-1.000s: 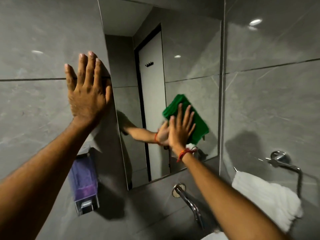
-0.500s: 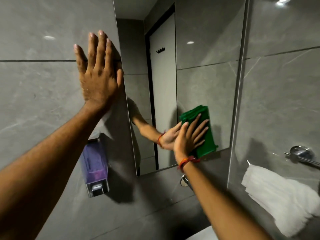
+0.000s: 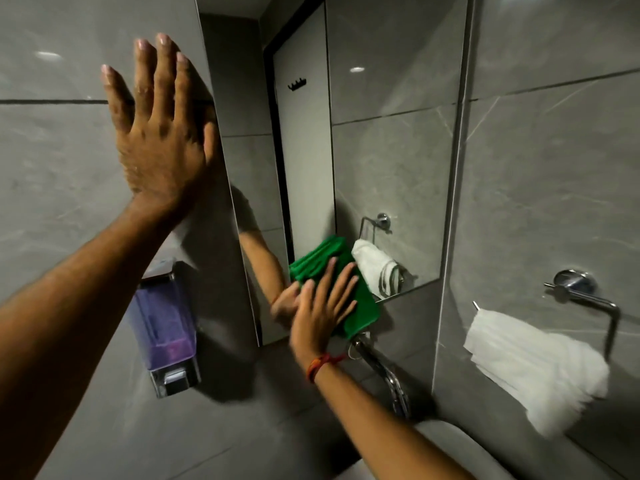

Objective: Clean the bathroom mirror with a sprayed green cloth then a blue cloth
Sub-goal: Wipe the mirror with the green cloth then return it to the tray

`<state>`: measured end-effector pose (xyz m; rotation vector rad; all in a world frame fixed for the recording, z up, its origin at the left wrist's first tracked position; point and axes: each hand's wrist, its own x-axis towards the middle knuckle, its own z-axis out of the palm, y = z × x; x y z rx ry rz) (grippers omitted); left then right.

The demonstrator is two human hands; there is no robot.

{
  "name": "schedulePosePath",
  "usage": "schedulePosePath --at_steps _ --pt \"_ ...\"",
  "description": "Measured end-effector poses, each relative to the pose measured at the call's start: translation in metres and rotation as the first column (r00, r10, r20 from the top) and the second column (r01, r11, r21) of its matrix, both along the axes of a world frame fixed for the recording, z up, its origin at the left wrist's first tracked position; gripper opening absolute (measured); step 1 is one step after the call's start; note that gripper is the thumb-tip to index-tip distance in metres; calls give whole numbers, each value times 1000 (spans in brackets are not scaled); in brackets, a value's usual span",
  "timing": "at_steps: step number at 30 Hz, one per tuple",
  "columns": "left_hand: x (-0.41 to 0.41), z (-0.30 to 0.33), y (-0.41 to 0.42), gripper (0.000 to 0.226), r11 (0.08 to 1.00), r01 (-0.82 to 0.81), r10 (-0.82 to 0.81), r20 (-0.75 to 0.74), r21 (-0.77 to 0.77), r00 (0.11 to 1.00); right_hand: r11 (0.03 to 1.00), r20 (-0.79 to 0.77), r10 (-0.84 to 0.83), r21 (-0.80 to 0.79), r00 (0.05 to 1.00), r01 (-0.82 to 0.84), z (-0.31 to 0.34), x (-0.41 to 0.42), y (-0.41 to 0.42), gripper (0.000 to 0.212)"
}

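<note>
Green cloth [image 3: 360,299]: folded, soft, light, likely damp from the spray. It sits flat against the mirror [image 3: 391,168] at the lower edge, its bottom corner hanging past the edge onto the wall tile. No stiffness, so it only goes where the palm pushes it; it could bunch or slide out if pressure drops. Best hold: flat palm on the middle of the fold, fingers spread toward the far edge.

Right hand [image 3: 322,310]: grip fully open, fingers splayed, pinning the cloth to the glass by pressure, not clasping it. The thumb side is blurred, so whether it hooks an edge is unclear.

Left hand [image 3: 159,133]: open, flat on the wall tile at the mirror's left edge, holding nothing, probably bracing.

Glass is hard, slick and fragile: press evenly. Blue cloth not in view.

Nearby: tap [image 3: 381,372] just below the cloth, soap dispenser [image 3: 166,327] on the left, white towel [image 3: 533,368] on a ring at right.
</note>
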<state>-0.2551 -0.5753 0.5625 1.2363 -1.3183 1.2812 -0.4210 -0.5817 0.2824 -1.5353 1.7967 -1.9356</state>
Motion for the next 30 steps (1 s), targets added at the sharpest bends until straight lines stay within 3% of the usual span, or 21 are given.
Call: schedulePosePath --at_steps 5,9,13,16,18,20,24,27,30 --pt "1 -1 -2 71 999 27 -27 8 25 1000 988 322 -96 144 942 52 42 -109 -51 62" --pt "-8 4 17 73 998 -13 12 17 62 1000 983 347 -155 146 925 110 107 -165 -82 58" --pt "-13 -1 29 72 995 -16 13 30 94 999 991 159 -124 -22 979 129 214 -189 -100 59" --pt "-15 -2 29 74 993 -30 27 29 114 999 978 -43 -50 -205 998 40 316 -179 -99 62" --pt "-14 0 28 72 992 -59 55 35 116 998 952 -197 -13 -302 980 -48 379 -153 -90 63" --pt "-12 0 27 71 991 -83 79 46 105 996 930 -361 -80 -363 929 -60 415 -119 -76 63" --pt "-13 0 26 63 995 -82 80 38 58 996 871 -601 -286 -488 746 -59 399 -62 -52 62" --pt "-10 1 26 62 994 -79 76 47 76 996 820 -712 -347 -546 611 -172 331 -45 -45 62" --pt "-10 0 33 64 988 -76 70 48 131 996 817 -805 -319 -501 501 -286 245 -43 -40 67"
